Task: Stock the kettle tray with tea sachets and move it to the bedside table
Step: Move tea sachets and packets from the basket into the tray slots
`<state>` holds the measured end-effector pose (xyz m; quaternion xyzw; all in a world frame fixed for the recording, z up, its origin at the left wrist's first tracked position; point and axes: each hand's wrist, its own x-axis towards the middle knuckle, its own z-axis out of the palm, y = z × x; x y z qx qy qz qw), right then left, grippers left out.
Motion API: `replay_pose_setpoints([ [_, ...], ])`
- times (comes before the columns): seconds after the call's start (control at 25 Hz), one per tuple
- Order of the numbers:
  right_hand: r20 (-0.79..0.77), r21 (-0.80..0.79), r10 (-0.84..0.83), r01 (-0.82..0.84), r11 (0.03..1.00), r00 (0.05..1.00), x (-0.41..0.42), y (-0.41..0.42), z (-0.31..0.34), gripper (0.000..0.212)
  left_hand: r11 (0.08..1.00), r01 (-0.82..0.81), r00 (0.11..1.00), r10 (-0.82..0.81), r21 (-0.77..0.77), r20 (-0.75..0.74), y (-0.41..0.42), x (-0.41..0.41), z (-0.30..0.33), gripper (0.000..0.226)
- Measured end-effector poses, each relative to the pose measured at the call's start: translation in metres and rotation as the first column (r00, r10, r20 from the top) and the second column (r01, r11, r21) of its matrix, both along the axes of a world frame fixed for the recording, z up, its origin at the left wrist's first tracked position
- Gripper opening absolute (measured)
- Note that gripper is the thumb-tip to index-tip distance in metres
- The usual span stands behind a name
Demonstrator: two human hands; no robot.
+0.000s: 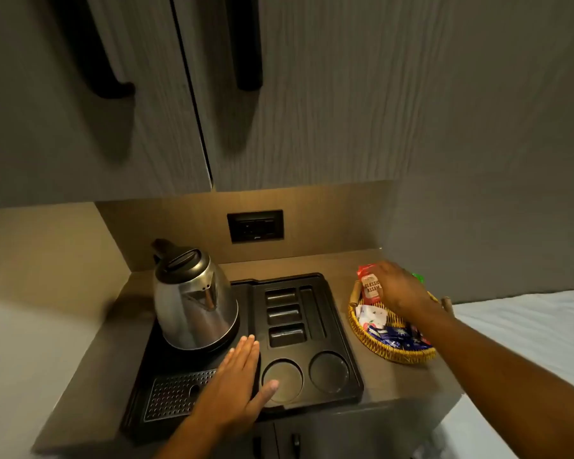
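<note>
A black kettle tray (340, 313) lies on the brown counter, with three small slots, one long slot and two round cup wells, all bare. A steel kettle (194, 299) stands on its left half. My left hand (237, 380) lies flat and open on the tray, just below the kettle. To the right stands a woven basket (395, 354) with several sachets. My right hand (400, 288) is over the basket, fingers closed on a red tea sachet (370, 286) marked Classic Assam, held upright.
A perforated drip grille (176, 394) sits at the tray's front left. A wall socket (255, 225) is behind the tray. Cabinet doors with black handles (246, 44) hang overhead. A white bed surface (524, 329) lies to the right.
</note>
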<state>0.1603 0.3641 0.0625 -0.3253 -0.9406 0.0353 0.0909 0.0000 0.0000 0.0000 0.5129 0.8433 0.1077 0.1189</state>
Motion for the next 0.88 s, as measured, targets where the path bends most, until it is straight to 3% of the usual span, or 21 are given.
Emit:
replay_pose_setpoints([
  [0.16,0.235,-0.063,0.035,-0.021,0.998,0.971,-0.016,0.016,0.007,0.076,1.0,-0.012,1.0,0.012,-0.006,0.009,0.004,0.0,-0.003,0.1],
  [0.48,0.269,-0.087,-0.002,0.026,0.996,0.963,-0.02,0.029,-0.001,0.078,0.999,-0.02,1.0,0.02,-0.032,0.006,0.003,-0.001,-0.004,0.099],
  [0.6,0.256,-0.118,-0.029,0.061,0.991,0.966,-0.018,0.03,-0.002,0.061,0.999,-0.025,1.0,0.026,-0.034,0.007,0.002,0.0,-0.004,0.096],
  [0.76,0.24,-0.303,0.038,0.037,0.952,0.97,-0.012,0.038,0.02,0.017,0.999,-0.034,0.999,0.035,-0.032,0.013,0.003,0.002,-0.001,0.1],
  [0.88,0.285,-0.346,0.154,-0.048,0.937,0.946,-0.011,0.042,0.066,0.02,0.999,-0.034,0.999,0.034,-0.023,0.012,0.002,0.004,0.005,0.102],
])
